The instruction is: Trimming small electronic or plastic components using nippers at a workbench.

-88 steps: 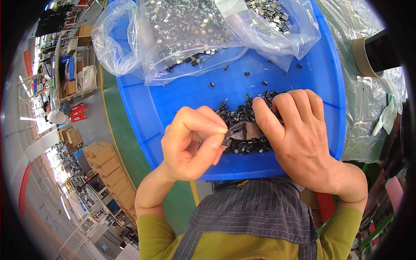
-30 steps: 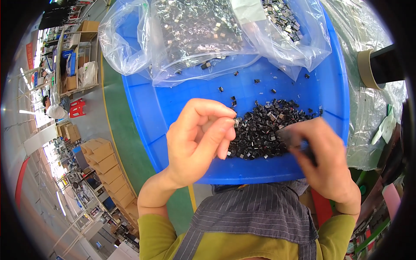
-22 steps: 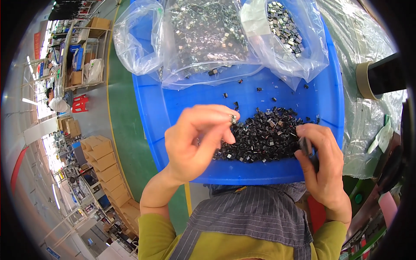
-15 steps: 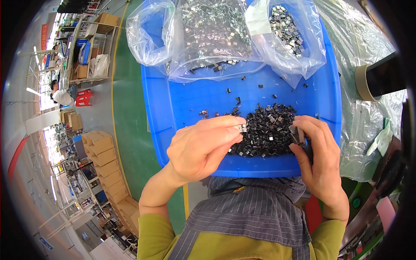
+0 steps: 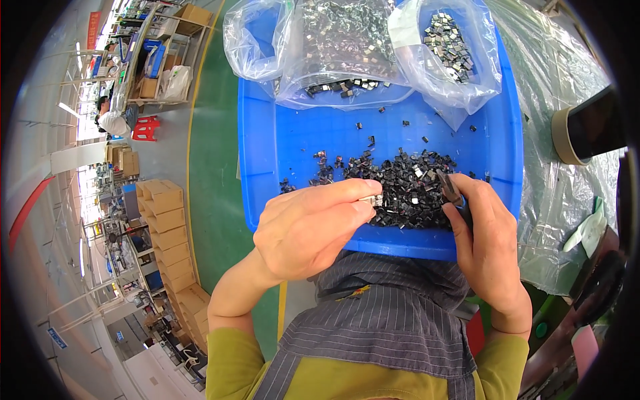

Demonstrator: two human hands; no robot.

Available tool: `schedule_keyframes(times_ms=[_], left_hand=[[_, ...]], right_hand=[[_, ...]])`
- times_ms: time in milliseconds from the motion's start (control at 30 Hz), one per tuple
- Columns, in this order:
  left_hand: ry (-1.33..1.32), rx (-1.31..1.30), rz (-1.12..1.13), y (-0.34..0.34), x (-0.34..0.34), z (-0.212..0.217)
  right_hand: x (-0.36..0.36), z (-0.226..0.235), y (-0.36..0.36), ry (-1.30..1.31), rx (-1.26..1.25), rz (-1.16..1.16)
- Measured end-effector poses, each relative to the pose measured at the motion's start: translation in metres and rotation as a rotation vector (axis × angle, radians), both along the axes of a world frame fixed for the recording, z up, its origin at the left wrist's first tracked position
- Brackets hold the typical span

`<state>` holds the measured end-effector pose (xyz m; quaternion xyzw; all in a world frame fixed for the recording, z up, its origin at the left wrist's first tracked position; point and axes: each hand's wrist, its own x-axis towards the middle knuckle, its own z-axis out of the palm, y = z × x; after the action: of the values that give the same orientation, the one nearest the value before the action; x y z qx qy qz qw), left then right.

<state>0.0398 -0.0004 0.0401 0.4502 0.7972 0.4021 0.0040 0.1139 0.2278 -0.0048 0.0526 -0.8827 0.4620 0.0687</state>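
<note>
My left hand (image 5: 303, 227) pinches a small silvery metal piece (image 5: 376, 200) between thumb and fingertips, over the near part of a blue plastic tray (image 5: 407, 248). A pair of dark pliers (image 5: 451, 192) sits in my right hand (image 5: 492, 233), its jaws pointing up and away; a bit of blue handle shows by the palm, the rest is hidden. Between and beneath both hands lies a heap of small black and metal parts (image 5: 413, 175). Pliers and metal piece are apart.
At the tray's far end lie a clear bag (image 5: 347, 50) full of small parts and another bag (image 5: 417, 50) beside more silvery parts (image 5: 448, 47). Right of the tray, plastic sheeting carries a tape roll (image 5: 563, 137) around a dark cylinder. Cardboard boxes (image 5: 167, 230) stand left; a person sits far off.
The view has shifted a little, so the tray appears farther right and higher. The pliers have turned in my right hand, with their jaws now showing. My left hand keeps its pinch.
</note>
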Motion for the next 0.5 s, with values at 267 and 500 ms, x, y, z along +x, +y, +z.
schedule_keyframes(times_ms=[267, 500], left_hand=[[0.111, 0.092, 0.105, 0.014, 0.016, 0.0], [-0.445, 0.172, 0.331, 0.032, 0.032, 0.003]], right_hand=[[-0.001, 0.0, 0.001, 0.104, 0.07, 0.039], [0.001, 0.006, 0.003, 0.049, 0.078, 0.088]])
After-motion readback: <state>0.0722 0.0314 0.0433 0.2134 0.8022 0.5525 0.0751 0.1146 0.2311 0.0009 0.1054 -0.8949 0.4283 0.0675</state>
